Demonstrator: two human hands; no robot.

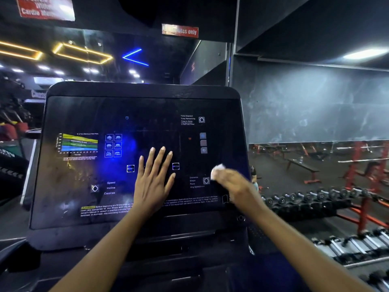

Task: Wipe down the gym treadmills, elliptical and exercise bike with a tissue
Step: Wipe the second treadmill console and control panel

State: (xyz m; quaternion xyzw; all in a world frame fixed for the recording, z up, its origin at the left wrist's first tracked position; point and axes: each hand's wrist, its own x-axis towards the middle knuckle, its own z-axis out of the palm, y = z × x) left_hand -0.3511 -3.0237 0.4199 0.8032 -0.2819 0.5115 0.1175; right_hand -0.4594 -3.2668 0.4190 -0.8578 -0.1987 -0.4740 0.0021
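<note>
A dark treadmill console [84,114] fills the middle of the view, its glossy panel printed with a heart-rate chart, buttons and Speed, Incline, Calories labels. My left hand [154,178] lies flat on the panel's centre with its fingers straight and spread. My right hand [232,182] holds a small white tissue [216,170] against the panel's right side near the Distance and Pace labels; this hand is blurred. Smudges and dust show on the left part of the panel.
A rack of dumbbells [315,199] runs along the right, just beyond the console's edge. Red benches and racks [357,161] stand farther back on the gym floor. Another machine [10,161] stands at the left. A mirror wall [105,60] behind the console reflects ceiling lights.
</note>
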